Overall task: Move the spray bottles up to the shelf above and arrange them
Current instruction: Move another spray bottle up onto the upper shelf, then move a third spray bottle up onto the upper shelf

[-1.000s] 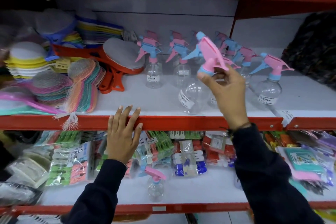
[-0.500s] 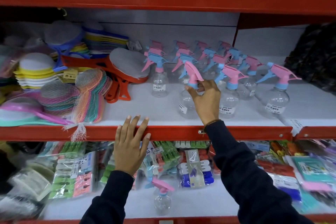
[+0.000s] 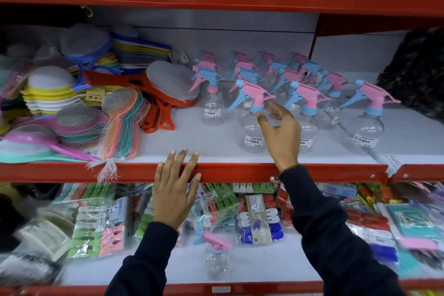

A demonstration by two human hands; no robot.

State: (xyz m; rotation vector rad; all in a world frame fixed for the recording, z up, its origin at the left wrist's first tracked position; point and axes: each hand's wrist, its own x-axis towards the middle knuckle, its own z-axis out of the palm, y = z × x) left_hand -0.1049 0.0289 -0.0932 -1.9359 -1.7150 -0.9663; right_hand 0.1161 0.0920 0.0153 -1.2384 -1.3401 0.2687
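Several clear spray bottles with pink and blue trigger heads stand in rows on the upper white shelf (image 3: pixel 216 142). The front bottle (image 3: pixel 252 132) stands upright just left of my right hand (image 3: pixel 281 132), whose fingers are spread and curled near its blue collar, holding nothing. Another bottle (image 3: pixel 367 125) stands apart at the right. My left hand (image 3: pixel 174 190) lies flat, fingers apart, on the red front edge of that shelf. One more spray bottle (image 3: pixel 216 259) with a pink head stands alone on the lower shelf between my arms.
Netted scrubbers (image 3: pixel 101 125), orange-handled brushes (image 3: pixel 165 89) and stacked sponges (image 3: pixel 48 89) fill the upper shelf's left side. Packets of clothes pegs (image 3: pixel 98 226) and other bagged goods crowd the lower shelf. A dark bundle (image 3: pixel 418 72) sits at the far right. A red shelf runs overhead.
My right hand carried a tilted bottle down, set it upright in the front row, then let go and opened. My left hand stayed on the shelf edge.
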